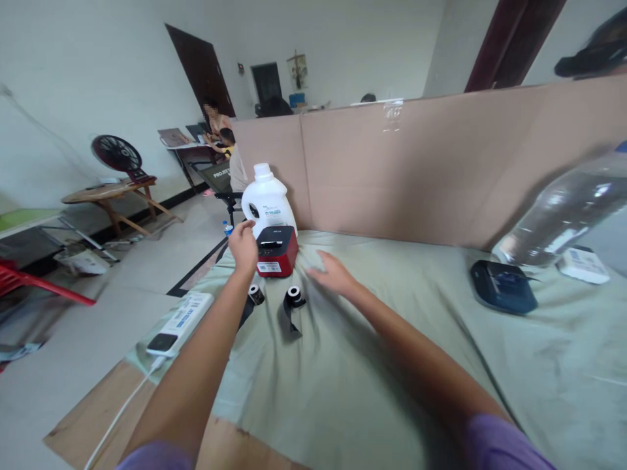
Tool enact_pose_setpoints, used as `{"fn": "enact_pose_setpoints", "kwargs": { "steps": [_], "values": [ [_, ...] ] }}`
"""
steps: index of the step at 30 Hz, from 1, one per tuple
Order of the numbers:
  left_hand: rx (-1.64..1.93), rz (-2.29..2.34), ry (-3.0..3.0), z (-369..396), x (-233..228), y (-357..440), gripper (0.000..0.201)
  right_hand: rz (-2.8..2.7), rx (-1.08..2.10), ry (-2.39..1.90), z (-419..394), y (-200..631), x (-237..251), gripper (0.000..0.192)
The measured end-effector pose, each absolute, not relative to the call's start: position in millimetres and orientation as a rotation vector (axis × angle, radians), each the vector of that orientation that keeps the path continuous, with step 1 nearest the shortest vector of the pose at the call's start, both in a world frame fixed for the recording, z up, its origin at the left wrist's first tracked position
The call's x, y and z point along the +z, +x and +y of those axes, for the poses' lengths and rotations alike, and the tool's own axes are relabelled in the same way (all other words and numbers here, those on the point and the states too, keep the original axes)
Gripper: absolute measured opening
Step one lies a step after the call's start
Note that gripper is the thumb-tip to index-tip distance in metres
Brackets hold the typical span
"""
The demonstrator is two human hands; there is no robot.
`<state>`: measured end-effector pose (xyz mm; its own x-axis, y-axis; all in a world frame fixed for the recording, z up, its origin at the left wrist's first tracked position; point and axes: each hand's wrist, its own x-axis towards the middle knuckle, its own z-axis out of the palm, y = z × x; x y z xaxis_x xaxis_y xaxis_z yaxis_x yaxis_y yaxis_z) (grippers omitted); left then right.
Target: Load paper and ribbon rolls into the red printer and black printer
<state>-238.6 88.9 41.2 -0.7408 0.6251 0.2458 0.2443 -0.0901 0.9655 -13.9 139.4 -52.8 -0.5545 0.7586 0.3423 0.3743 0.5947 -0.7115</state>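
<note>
The left hand (243, 247) is reaching to the near left corner of the red label printer (277, 250), fingers curled and touching its edge, gripping nothing clearly. The right hand (333, 274) is hovering spread and flat just right of the printer, over the green cloth (372, 365) covering the counter. Two black rolls (294, 297) are lying just before the printer, a white jug (268, 199) standing behind it.

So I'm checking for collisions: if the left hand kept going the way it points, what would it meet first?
Probably the red label printer, right beside the left hand; the white jug stands just behind it. Depth is unclear.
</note>
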Motion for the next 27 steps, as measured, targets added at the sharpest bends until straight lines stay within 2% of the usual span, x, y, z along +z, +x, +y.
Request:
{"fn": "enact_pose_setpoints", "kwargs": {
  "steps": [1, 3, 7, 9, 11, 14, 17, 20, 23, 25, 27],
  "values": [
    [2.008, 1.869, 1.097, 83.8, 44.5, -217.0, 0.029, -2.168, 0.685, -0.966, 139.0, 23.1, -55.7, 0.065],
    [1.936, 1.697, 1.384, 73.7, 39.2, -158.7, 0.030, -2.113, 0.435, -1.112, 138.7, 106.9, -59.8, 0.060],
    [1.095, 1.264, 1.821, 49.0, -15.7, -18.0, 0.025, -1.804, -0.092, -1.530, 126.5, 266.8, -53.6, 0.066],
    [0.806, 1.132, 1.990, 30.7, -49.5, 37.1, 0.036, -1.662, -0.172, -1.755, 111.7, 319.6, -45.7, 0.076],
    [0.680, 1.054, 2.099, 13.4, -75.2, 69.6, 0.048, -1.590, -0.108, -1.919, 98.9, 349.5, -40.6, 0.086],
    [0.592, 1.048, 2.214, 1.4, -91.8, 82.3, 0.056, -1.537, 0.070, -2.013, 96.5, 364.5, -42.2, 0.101],
    [0.486, 1.065, 2.312, 0.2, -89.0, 78.8, 0.058, -1.474, 0.226, -2.047, 109.0, 363.3, -47.7, 0.116],
    [0.386, 1.117, 2.402, -2.6, -82.3, 78.5, 0.058, -1.395, 0.253, -2.098, 120.4, 355.6, -48.3, 0.127],
    [0.323, 1.150, 2.483, -3.6, -78.7, 80.1, 0.058, -1.335, 0.213, -2.109, 117.2, 340.0, -42.7, 0.130],
    [0.446, 1.200, 2.384, 1.2, -75.4, 77.7, 0.056, -1.375, 0.203, -2.027, 103.0, 320.6, -37.6, 0.130],
    [0.723, 1.265, 2.119, 11.0, -69.6, 70.0, 0.056, -1.475, 0.213, -1.874, 80.7, 291.9, -33.4, 0.131]
  ]
}}
